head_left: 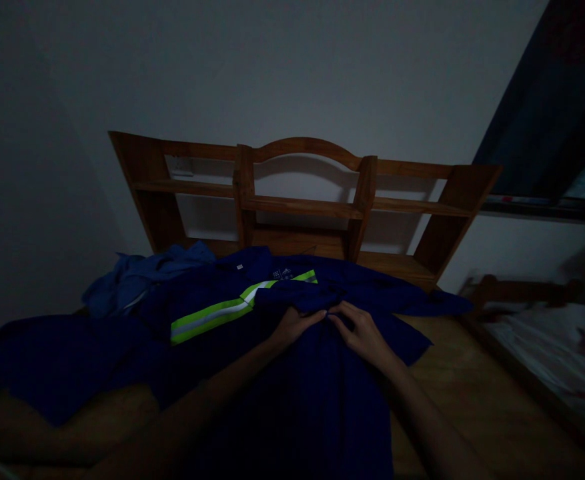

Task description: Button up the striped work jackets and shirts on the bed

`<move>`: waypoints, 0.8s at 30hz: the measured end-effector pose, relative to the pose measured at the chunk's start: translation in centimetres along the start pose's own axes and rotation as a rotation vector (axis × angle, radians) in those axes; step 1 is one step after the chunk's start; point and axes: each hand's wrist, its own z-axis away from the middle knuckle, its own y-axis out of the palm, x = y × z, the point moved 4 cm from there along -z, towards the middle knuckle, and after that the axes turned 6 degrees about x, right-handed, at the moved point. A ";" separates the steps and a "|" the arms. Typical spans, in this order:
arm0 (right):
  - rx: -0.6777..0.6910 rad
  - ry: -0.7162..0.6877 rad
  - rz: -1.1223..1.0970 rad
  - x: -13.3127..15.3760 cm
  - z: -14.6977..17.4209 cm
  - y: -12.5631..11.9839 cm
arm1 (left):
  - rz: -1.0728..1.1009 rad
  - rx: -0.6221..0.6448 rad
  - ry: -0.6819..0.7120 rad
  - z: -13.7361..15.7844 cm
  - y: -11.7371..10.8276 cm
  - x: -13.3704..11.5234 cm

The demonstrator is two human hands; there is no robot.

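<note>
Head view, dim light. Dark blue jacket (317,383) lies spread and rumpled on the wooden table (457,380), its near part hanging toward the wearer. Whether all the dark cloth is one garment, I cannot tell.

Left hand (296,325): thumb and forefinger nearly closed, a fold of the jacket pinched at the tips. Right hand (365,335): also a pinch, tips close together on the same fold, just beside the left; other fingers loosely curled.

Handling, by judgement: soft, limp, middling weight, not fragile, little slip; the loose cloth likely sags between grips. Best hold—a doubled edge or seam, one pinch each side. The yellow-green reflective band (212,320) probably bends more stiffly.

Lighter blue cloth (159,270) is bunched at the jacket's far left. Behind stands a wooden shelf (306,207) with open compartments—pale wall shows through; a small light fitting shows in the upper left one.
</note>
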 end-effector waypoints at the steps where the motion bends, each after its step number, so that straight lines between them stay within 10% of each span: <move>1: 0.004 -0.003 -0.001 0.0 0.0 0.0 | -0.006 0.001 0.001 -0.1 -0.1 0.1; 24: 0.034 0.001 0.024 -0.1 -0.1 0.4 | -0.125 -0.022 0.032 -0.3 -1.0 0.9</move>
